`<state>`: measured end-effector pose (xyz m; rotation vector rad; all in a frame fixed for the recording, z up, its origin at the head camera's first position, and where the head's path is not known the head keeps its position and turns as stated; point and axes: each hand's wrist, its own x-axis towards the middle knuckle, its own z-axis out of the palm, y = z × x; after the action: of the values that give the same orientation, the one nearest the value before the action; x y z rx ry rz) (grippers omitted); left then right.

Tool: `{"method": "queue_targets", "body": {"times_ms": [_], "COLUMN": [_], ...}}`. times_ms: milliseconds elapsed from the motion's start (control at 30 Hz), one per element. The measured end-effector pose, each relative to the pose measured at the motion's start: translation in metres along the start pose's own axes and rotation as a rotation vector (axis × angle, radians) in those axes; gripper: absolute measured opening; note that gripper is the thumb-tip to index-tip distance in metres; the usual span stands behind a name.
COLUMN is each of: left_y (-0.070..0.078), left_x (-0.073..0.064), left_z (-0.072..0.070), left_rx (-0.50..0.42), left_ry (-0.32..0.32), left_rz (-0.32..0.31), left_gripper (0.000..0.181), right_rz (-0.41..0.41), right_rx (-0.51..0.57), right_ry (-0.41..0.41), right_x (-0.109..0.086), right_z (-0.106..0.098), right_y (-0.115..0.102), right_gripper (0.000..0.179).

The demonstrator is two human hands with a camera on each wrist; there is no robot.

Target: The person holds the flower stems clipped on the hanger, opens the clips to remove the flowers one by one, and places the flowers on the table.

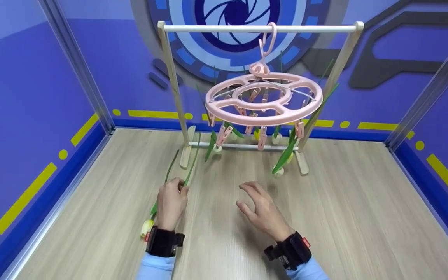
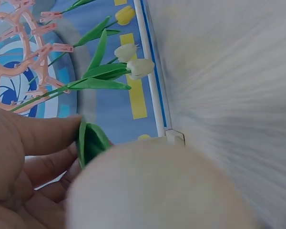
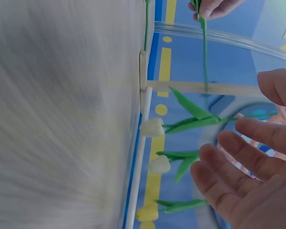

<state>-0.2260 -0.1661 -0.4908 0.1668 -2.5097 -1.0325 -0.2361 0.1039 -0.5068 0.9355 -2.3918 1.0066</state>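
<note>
My left hand (image 1: 172, 202) pinches an artificial tulip by its green stem and leaves (image 2: 93, 143); the stem (image 1: 193, 159) points up and away from the fingers. A large blurred pale shape (image 2: 157, 191) covers the lower left wrist view. Beside that hand, a second tulip with a pale yellow bloom (image 1: 146, 228) lies on the table, its stem partly hidden behind the hand. My right hand (image 1: 265, 212) is held over the table with its fingers spread and relaxed, holding nothing. Ahead of both hands hangs a pink round clip hanger (image 1: 263, 116) with several pegs (image 1: 262, 138).
A wooden rack (image 1: 259, 28) carries the hanger on its top bar. Several tulips hang bloom-down from the pegs, among them a white tulip (image 3: 152, 127) and a yellow tulip (image 3: 148, 213). Blue printed walls (image 1: 25, 97) enclose the wood-grain table (image 1: 344, 217) on the left, back and right.
</note>
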Motion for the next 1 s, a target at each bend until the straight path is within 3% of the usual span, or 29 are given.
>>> {"method": "queue_targets", "body": {"times_ms": [233, 600, 1000], "left_y": [-0.005, -0.012, -0.017], "left_x": [-0.001, -0.002, -0.003], "left_z": [0.007, 0.019, 0.023], "left_rx": [0.015, 0.036, 0.088], "left_ry": [-0.021, -0.059, -0.142], "left_rz": [-0.037, -0.085, -0.144], "left_gripper": [0.012, 0.022, 0.033], "right_rz": [0.029, 0.04, 0.044], "right_rx": [0.037, 0.041, 0.039], "right_ry": [-0.062, -0.091, -0.135], "right_x": [-0.001, -0.003, -0.005], "right_z": [0.003, 0.008, 0.013], "right_y": [-0.004, -0.005, -0.003], "right_gripper": [0.041, 0.04, 0.04]}}
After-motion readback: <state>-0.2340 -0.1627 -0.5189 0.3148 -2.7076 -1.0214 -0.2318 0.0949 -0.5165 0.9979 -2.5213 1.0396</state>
